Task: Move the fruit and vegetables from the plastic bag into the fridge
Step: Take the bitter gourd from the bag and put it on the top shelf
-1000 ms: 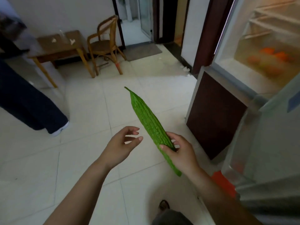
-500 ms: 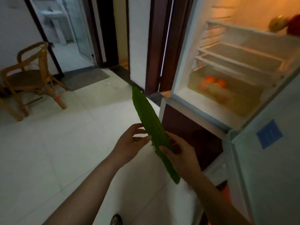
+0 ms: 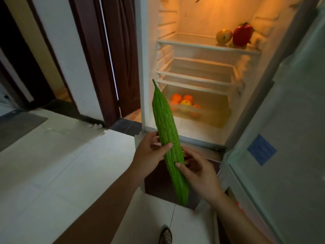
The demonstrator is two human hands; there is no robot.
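Nearest to us, the toe of a shoe (image 3: pixel 165 235) showed at the bottom edge on the pale tiled floor (image 3: pixel 52 164). Above it, we held a long green bitter gourd (image 3: pixel 167 136) in both hands, nearly upright, its pointed tip leaning slightly left. Our left hand (image 3: pixel 149 154) pinched the gourd about its middle, thumb in front and fingers curled behind. Our right hand (image 3: pixel 198 171) pinched it lower down, thumb against the skin. The gourd was outside the fridge (image 3: pixel 144 67), in the air before the open compartment and over the dark brown lower door (image 3: pixel 158 182). To our right stood the open fridge door (image 3: pixel 290 120), with a blue sticker (image 3: pixel 261 149) on it. Behind the gourd, the bottom drawer held several oranges (image 3: pixel 176 98) and a yellow fruit (image 3: pixel 185 103) among them. Higher and farther back, on the top shelf (image 3: pixel 193 44), a red pepper (image 3: pixel 242 35) stood just beside a yellowish fruit (image 3: pixel 223 36). Off to the left lay a grey mat (image 3: pixel 15 127), and beyond it a dark wooden door frame (image 3: pixel 91 59).
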